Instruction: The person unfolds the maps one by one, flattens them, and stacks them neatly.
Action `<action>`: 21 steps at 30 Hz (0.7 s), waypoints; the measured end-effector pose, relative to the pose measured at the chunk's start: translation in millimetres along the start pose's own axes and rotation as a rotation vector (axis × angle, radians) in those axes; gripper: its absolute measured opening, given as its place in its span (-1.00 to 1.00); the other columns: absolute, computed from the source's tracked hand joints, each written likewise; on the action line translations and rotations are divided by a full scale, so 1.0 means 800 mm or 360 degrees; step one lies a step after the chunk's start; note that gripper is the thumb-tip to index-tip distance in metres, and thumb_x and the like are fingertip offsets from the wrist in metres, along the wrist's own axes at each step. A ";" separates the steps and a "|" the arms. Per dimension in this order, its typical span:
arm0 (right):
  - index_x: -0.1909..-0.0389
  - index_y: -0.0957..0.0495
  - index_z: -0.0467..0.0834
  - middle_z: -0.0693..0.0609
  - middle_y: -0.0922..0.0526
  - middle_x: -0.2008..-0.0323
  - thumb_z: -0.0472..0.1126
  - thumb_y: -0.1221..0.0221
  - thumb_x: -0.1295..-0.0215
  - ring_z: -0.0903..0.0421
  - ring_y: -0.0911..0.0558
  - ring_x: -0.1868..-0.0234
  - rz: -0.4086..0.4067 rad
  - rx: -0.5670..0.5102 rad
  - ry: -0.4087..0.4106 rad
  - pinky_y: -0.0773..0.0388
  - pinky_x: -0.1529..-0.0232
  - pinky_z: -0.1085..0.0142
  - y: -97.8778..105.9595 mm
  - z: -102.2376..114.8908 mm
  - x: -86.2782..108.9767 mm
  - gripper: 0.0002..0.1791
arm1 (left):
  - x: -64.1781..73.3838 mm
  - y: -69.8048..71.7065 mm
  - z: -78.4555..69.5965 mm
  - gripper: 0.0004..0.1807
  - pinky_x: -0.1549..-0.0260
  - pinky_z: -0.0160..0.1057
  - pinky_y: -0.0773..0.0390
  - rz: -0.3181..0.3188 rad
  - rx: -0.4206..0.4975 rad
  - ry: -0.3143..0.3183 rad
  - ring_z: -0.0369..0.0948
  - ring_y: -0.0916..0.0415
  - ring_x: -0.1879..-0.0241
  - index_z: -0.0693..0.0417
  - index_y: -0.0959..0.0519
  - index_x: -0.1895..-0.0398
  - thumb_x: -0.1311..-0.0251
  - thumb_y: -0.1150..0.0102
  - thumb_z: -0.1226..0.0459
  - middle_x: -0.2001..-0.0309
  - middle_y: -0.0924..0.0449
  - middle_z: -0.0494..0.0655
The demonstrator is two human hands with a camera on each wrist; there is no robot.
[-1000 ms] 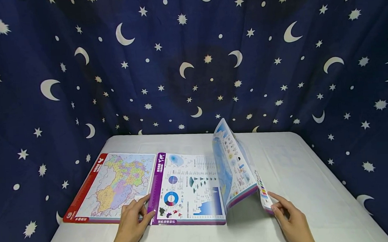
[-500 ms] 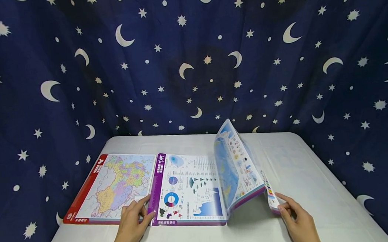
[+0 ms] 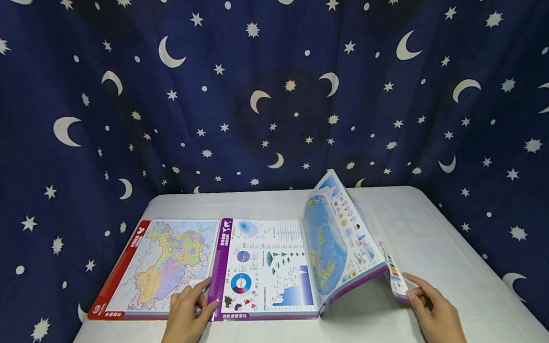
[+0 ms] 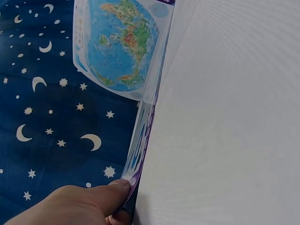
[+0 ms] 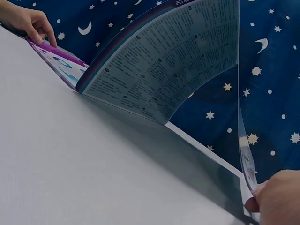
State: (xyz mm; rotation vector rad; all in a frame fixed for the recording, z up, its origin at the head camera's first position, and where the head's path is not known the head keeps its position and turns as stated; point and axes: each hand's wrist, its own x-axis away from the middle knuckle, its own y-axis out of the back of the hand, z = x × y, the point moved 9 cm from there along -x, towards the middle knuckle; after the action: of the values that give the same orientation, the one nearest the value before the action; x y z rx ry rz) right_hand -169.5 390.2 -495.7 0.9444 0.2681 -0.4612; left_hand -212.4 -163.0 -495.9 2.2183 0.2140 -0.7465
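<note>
A purple-bordered folding world map [image 3: 286, 244] lies partly unfolded on the white table. Its left panel, printed with charts, is flat, while the middle stands up in a raised fold [image 3: 326, 247] showing a blue world map. My left hand [image 3: 188, 316] pinches the purple left edge near the front corner; in the left wrist view the thumb [image 4: 110, 192] lies over that edge. At the other end, my right hand [image 3: 436, 311] pinches the near corner of the right panel [image 3: 394, 277]. The right wrist view shows the dark, text-covered underside [image 5: 154, 65] of the arched fold.
Left of the folding map lies a red-bordered map [image 3: 167, 262] with coloured regions, its right side meeting the purple border. The white table [image 3: 448, 234] extends to the right and front. A dark blue curtain [image 3: 233, 116] with moons and stars hangs behind and along both sides.
My right hand has moved to the right, drawing the right panel with it. The raised fold has spread wider and shows more of the blue map. My left hand has stayed in place.
</note>
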 end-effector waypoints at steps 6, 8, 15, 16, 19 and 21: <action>-0.25 -0.65 -0.07 0.12 -0.62 0.33 -0.27 -0.27 -0.47 0.39 -0.39 0.40 0.0000 0.0006 -0.0022 -0.25 0.37 0.50 0.005 -0.008 0.000 -0.63 | 0.000 0.001 -0.001 -0.39 0.20 -0.30 -0.03 0.0005 -0.0003 0.0014 -0.50 -0.26 0.46 0.14 -0.69 -0.18 0.03 -0.64 0.35 0.55 -0.29 -0.59; -0.25 -0.65 -0.06 0.12 -0.61 0.33 -0.26 -0.27 -0.48 0.39 -0.39 0.39 -0.0002 0.0015 -0.0029 -0.25 0.36 0.50 0.008 -0.012 0.000 -0.64 | 0.000 0.001 -0.001 -0.40 0.20 -0.30 -0.03 0.0006 -0.0003 0.0013 -0.50 -0.26 0.46 0.14 -0.69 -0.18 0.02 -0.64 0.35 0.55 -0.29 -0.59; -0.25 -0.65 -0.07 0.13 -0.62 0.34 -0.25 -0.25 -0.49 0.39 -0.38 0.42 -0.0024 0.0059 -0.0095 -0.24 0.38 0.47 0.017 -0.024 -0.001 -0.65 | 0.001 0.000 0.001 -0.40 0.20 -0.30 -0.02 0.0019 -0.0013 0.0039 -0.50 -0.25 0.46 0.12 -0.69 -0.19 0.01 -0.64 0.34 0.55 -0.28 -0.60; -0.25 -0.65 -0.07 0.13 -0.62 0.34 -0.25 -0.25 -0.49 0.39 -0.38 0.41 -0.0023 0.0064 -0.0107 -0.24 0.38 0.47 0.017 -0.026 -0.001 -0.64 | 0.001 0.000 0.001 -0.40 0.19 -0.30 -0.02 0.0021 -0.0014 0.0040 -0.50 -0.25 0.46 0.12 -0.69 -0.19 0.00 -0.64 0.34 0.54 -0.28 -0.60; -0.26 -0.65 -0.07 0.10 -0.63 0.32 -0.24 -0.25 -0.50 0.39 -0.38 0.41 -0.0015 0.0082 -0.0129 -0.23 0.38 0.47 0.020 -0.030 -0.001 -0.64 | 0.001 0.000 0.001 -0.40 0.19 -0.30 -0.02 0.0023 -0.0013 0.0040 -0.49 -0.25 0.46 0.12 -0.69 -0.19 0.01 -0.64 0.34 0.55 -0.28 -0.59; -0.26 -0.64 -0.08 0.08 -0.64 0.32 -0.25 -0.23 -0.51 0.39 -0.37 0.41 -0.0016 0.0091 -0.0134 -0.22 0.38 0.46 0.022 -0.032 -0.001 -0.65 | 0.001 0.000 0.001 -0.39 0.18 -0.30 -0.03 0.0022 -0.0015 0.0039 -0.49 -0.25 0.46 0.13 -0.69 -0.19 0.01 -0.64 0.34 0.55 -0.28 -0.59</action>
State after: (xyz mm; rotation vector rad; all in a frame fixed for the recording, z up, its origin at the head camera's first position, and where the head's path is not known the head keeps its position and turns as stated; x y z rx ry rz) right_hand -162.1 420.3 -496.7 0.9771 0.1843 -0.5185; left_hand -212.1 -163.6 -496.6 2.2187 0.2133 -0.7097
